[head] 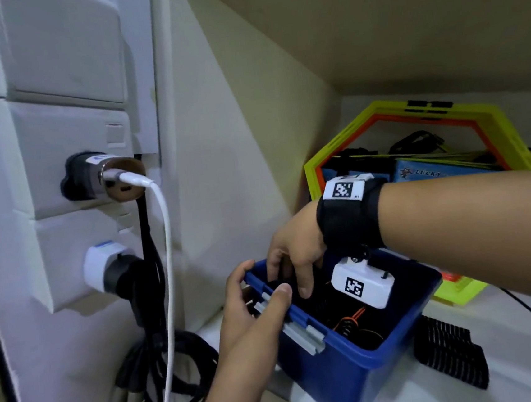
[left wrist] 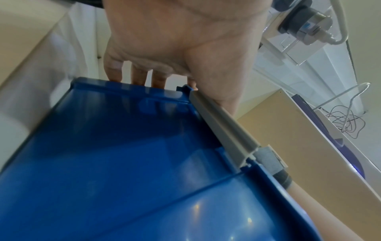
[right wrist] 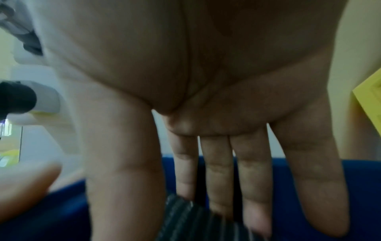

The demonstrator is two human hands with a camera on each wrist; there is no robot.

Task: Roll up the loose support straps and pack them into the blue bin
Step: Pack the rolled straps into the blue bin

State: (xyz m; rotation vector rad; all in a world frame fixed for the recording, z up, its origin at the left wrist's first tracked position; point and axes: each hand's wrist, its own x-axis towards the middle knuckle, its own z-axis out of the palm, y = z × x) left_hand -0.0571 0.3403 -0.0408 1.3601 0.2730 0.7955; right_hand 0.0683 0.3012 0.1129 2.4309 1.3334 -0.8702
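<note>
**Operator:** Steadying the blue bin [head: 365,376] with my left hand [head: 253,318]: thumb hooked over the near rim beside the grey clip rail [head: 297,330], fingers curled round the end wall, so that hand is grasping the bin itself.

**Spotter:** And the right?

**Operator:** My right hand [head: 295,259] is already inside the opening, palm down, fingers nearly straight and a little spread. On the right wrist view the fingertips [right wrist: 257,216] are touching the top of a ribbed black rolled strap [right wrist: 198,218] standing against the far blue wall. I'd call that hand released, pressing rather than gripping; nothing is curled round the roll.

**Spotter:** So what does the next move turn on?

**Operator:** The roll lies straight below the right fingertips, at the bin's left end. The right hand is clearly nearer. My guess is I'm pushing it down to seat it.

**Spotter:** Anything left outside?

**Operator:** One loose ribbed black strap [head: 451,354] lies flat on the white surface just right of the bin, long axis running away from me. Beyond it, the yellow-and-orange hexagonal crate [head: 510,132] sits against the wall
</note>
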